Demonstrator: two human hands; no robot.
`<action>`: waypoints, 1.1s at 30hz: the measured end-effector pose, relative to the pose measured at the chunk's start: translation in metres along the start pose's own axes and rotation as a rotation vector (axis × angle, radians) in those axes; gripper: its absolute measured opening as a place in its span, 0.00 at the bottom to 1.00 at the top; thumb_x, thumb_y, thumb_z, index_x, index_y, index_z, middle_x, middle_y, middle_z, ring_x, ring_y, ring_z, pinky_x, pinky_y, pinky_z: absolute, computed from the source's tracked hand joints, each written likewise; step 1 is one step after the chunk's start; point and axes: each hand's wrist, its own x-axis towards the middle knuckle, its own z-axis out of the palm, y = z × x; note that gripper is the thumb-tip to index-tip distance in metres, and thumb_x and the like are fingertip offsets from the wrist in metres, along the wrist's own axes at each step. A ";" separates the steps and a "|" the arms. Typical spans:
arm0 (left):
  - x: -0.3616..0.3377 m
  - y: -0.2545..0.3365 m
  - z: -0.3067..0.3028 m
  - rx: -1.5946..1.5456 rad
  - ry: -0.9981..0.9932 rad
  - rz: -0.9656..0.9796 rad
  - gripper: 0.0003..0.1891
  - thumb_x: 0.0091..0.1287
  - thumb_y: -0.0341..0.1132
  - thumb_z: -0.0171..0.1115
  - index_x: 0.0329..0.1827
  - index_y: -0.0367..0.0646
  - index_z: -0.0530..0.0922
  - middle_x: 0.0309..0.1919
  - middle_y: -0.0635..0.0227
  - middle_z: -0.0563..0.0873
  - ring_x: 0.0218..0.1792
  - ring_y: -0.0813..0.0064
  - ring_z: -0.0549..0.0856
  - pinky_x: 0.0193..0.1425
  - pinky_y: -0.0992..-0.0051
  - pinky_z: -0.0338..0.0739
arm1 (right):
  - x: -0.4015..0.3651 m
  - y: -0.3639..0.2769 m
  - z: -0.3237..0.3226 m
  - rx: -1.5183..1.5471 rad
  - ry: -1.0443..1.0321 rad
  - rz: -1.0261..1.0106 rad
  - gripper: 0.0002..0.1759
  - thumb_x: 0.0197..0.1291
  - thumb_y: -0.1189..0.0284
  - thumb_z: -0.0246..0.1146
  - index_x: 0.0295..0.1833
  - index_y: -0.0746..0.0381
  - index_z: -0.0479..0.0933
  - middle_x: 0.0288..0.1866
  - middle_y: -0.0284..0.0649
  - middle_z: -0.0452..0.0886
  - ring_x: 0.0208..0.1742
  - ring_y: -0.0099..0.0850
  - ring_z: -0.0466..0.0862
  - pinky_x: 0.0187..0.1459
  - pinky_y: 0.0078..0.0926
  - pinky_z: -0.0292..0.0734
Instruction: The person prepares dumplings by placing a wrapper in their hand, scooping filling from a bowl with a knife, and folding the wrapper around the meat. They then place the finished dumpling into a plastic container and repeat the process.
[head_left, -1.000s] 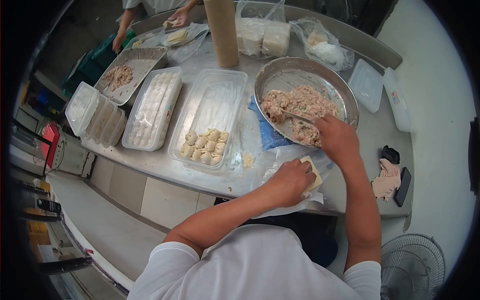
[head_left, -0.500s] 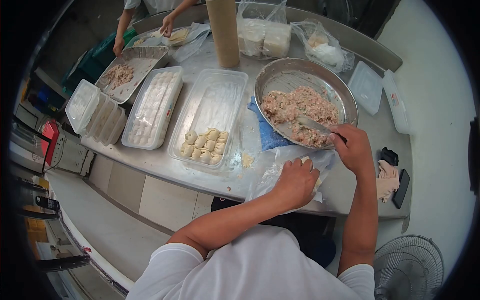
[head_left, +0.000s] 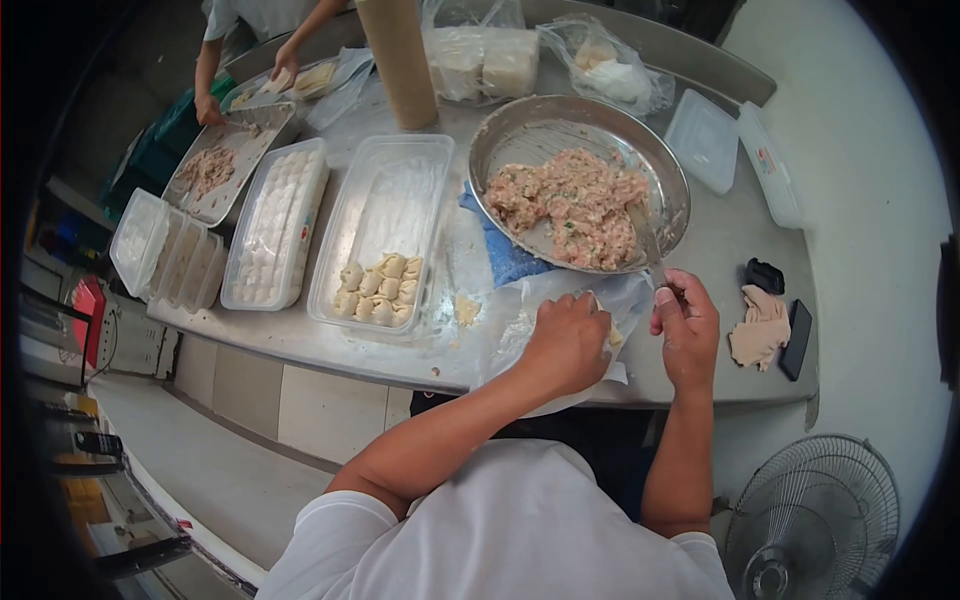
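My right hand (head_left: 688, 325) is closed round the handle of a flat-bladed spreading knife (head_left: 648, 238), whose tip rests by the right edge of the minced meat filling (head_left: 570, 205). That filling, flecked with green, lies in a round metal pan (head_left: 480, 150). In front of the pan, my left hand (head_left: 570, 342) is curled over a clear plastic bag (head_left: 510, 325). A pale yellow dumpling wrapper (head_left: 614, 336) shows at its fingertips, mostly hidden by the hand. Folded dumplings (head_left: 380, 290) sit at the near end of a clear plastic tub (head_left: 385, 190) to the left.
A filled plastic tub (head_left: 275, 225) and stacked containers (head_left: 165, 250) stand at left. Beyond them, another person's hands (head_left: 285, 62) work near a metal tray (head_left: 225, 195). A brown cardboard tube (head_left: 398, 70) stands behind. A phone (head_left: 796, 340) and cloth (head_left: 762, 328) lie at right.
My right hand has drawn the knife back from the filling toward me, and the blade now points more upright. The whole view has shifted slightly. My left hand stays over the bag.
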 end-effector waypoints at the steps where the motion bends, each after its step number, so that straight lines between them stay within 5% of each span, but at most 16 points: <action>1: 0.000 -0.002 0.000 -0.020 0.007 -0.003 0.11 0.56 0.35 0.70 0.39 0.39 0.84 0.43 0.53 0.82 0.48 0.50 0.82 0.51 0.51 0.73 | -0.005 0.003 0.002 0.136 0.011 0.051 0.14 0.73 0.76 0.62 0.60 0.68 0.77 0.43 0.34 0.79 0.32 0.18 0.77 0.34 0.21 0.77; 11: 0.001 -0.016 0.004 -0.083 0.034 -0.014 0.13 0.58 0.34 0.68 0.43 0.37 0.82 0.42 0.51 0.83 0.49 0.47 0.83 0.51 0.53 0.75 | -0.036 0.036 0.023 0.388 -0.043 0.103 0.17 0.75 0.75 0.60 0.64 0.69 0.73 0.48 0.37 0.76 0.37 0.21 0.77 0.49 0.28 0.86; 13: 0.002 -0.032 -0.004 -0.354 0.168 -0.035 0.14 0.62 0.32 0.64 0.50 0.38 0.81 0.43 0.53 0.84 0.49 0.50 0.84 0.53 0.55 0.77 | -0.039 0.039 0.027 0.330 -0.042 0.109 0.17 0.75 0.75 0.60 0.65 0.69 0.73 0.48 0.37 0.76 0.37 0.21 0.76 0.50 0.29 0.86; 16: -0.011 -0.056 -0.037 -1.350 0.184 -0.377 0.16 0.72 0.37 0.57 0.56 0.38 0.79 0.55 0.54 0.86 0.56 0.57 0.86 0.63 0.58 0.79 | -0.041 0.031 0.027 0.276 -0.040 0.116 0.16 0.76 0.74 0.59 0.63 0.70 0.74 0.48 0.38 0.77 0.38 0.20 0.78 0.53 0.30 0.85; 17: -0.015 -0.066 -0.041 -1.826 0.281 -0.386 0.16 0.75 0.39 0.54 0.58 0.37 0.78 0.58 0.53 0.86 0.59 0.59 0.86 0.66 0.58 0.79 | -0.039 0.022 0.028 0.179 -0.040 0.066 0.14 0.74 0.76 0.59 0.61 0.70 0.76 0.48 0.40 0.78 0.39 0.24 0.79 0.52 0.30 0.84; 19: -0.020 -0.070 -0.069 -2.095 0.306 -0.294 0.22 0.77 0.41 0.54 0.66 0.36 0.75 0.63 0.52 0.83 0.64 0.56 0.83 0.72 0.56 0.76 | -0.035 0.007 0.031 0.086 -0.059 0.012 0.13 0.73 0.77 0.60 0.58 0.70 0.78 0.48 0.42 0.78 0.41 0.27 0.81 0.51 0.30 0.84; 20: -0.023 -0.070 -0.077 -2.166 0.331 -0.203 0.22 0.78 0.41 0.53 0.68 0.35 0.74 0.65 0.51 0.81 0.65 0.55 0.82 0.72 0.55 0.76 | -0.030 0.001 0.032 -0.104 -0.089 -0.217 0.12 0.71 0.79 0.60 0.56 0.70 0.79 0.48 0.45 0.79 0.42 0.31 0.82 0.49 0.31 0.83; 21: -0.024 -0.068 -0.082 -2.164 0.351 -0.196 0.22 0.78 0.41 0.53 0.68 0.35 0.74 0.65 0.51 0.81 0.65 0.55 0.82 0.72 0.55 0.76 | -0.027 -0.005 0.033 -0.294 -0.115 -0.450 0.11 0.69 0.81 0.60 0.54 0.70 0.81 0.47 0.47 0.79 0.43 0.36 0.83 0.48 0.32 0.82; 24: -0.022 -0.060 -0.088 -2.127 0.459 -0.369 0.23 0.81 0.42 0.50 0.70 0.33 0.72 0.68 0.51 0.79 0.66 0.54 0.81 0.74 0.55 0.74 | -0.023 -0.024 0.049 -0.390 -0.110 -0.592 0.15 0.63 0.84 0.61 0.54 0.68 0.82 0.43 0.47 0.79 0.43 0.43 0.82 0.44 0.35 0.80; 27: -0.023 -0.059 -0.090 -2.223 0.359 -0.304 0.22 0.82 0.41 0.49 0.69 0.32 0.72 0.67 0.52 0.79 0.66 0.55 0.80 0.75 0.56 0.72 | -0.019 -0.016 0.049 -0.538 -0.235 -0.524 0.17 0.59 0.85 0.63 0.54 0.65 0.84 0.40 0.45 0.78 0.42 0.42 0.82 0.42 0.36 0.79; 29: -0.021 -0.065 -0.087 -2.166 0.454 -0.446 0.22 0.82 0.39 0.47 0.69 0.31 0.70 0.66 0.50 0.78 0.68 0.55 0.79 0.77 0.55 0.70 | -0.019 -0.024 0.040 -0.613 -0.245 -0.533 0.18 0.57 0.85 0.63 0.54 0.63 0.85 0.40 0.44 0.78 0.41 0.42 0.82 0.42 0.38 0.79; 33: -0.018 -0.071 -0.079 -2.049 0.602 -0.430 0.21 0.82 0.39 0.47 0.68 0.31 0.71 0.64 0.50 0.80 0.67 0.55 0.79 0.76 0.56 0.71 | -0.026 -0.047 0.029 -0.642 -0.249 -0.441 0.18 0.56 0.85 0.64 0.52 0.62 0.86 0.40 0.44 0.78 0.41 0.42 0.82 0.41 0.39 0.79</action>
